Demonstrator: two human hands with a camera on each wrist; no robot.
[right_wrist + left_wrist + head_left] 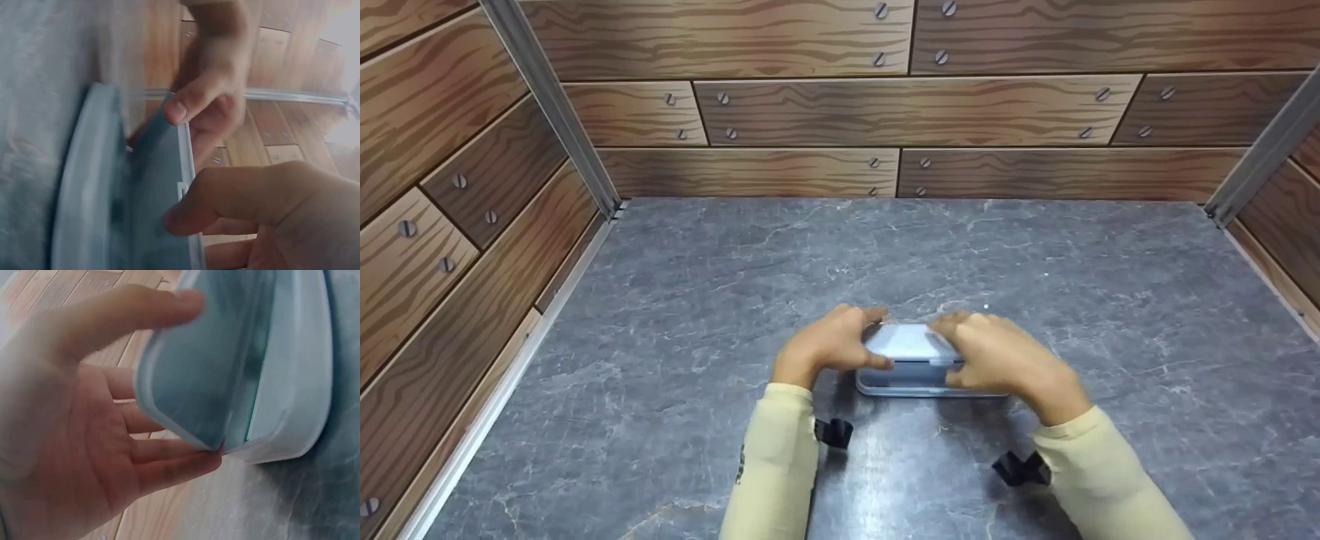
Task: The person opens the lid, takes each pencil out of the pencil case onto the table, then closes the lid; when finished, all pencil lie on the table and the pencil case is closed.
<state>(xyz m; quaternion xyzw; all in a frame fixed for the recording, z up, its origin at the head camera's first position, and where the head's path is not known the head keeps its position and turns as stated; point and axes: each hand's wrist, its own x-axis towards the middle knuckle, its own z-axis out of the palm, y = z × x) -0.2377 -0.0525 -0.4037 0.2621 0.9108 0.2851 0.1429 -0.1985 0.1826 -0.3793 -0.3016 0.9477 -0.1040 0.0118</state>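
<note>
A light blue plastic pencil case [900, 391] lies on the tabletop with its hinged lid [911, 341] raised partway. My left hand [832, 341] grips the lid's left end, thumb on the front edge and fingers behind. At the other end, my right hand [1005, 356] holds the lid between its thumb and fingers. In the left wrist view, the lid [197, 377] leans over the shallow base [306, 394], and fingertips reach the hinge corner. A small clasp tab [181, 190] on the lid's edge shows beside the right thumb in the right wrist view.
The grey marbled tabletop [697, 300] stretches around the case. Wood-patterned panels [810, 112] wall the back and sides, with metal posts [555, 105] at the corners. Black wrist mounts [834, 433] stick out from the cream sleeves [776, 465].
</note>
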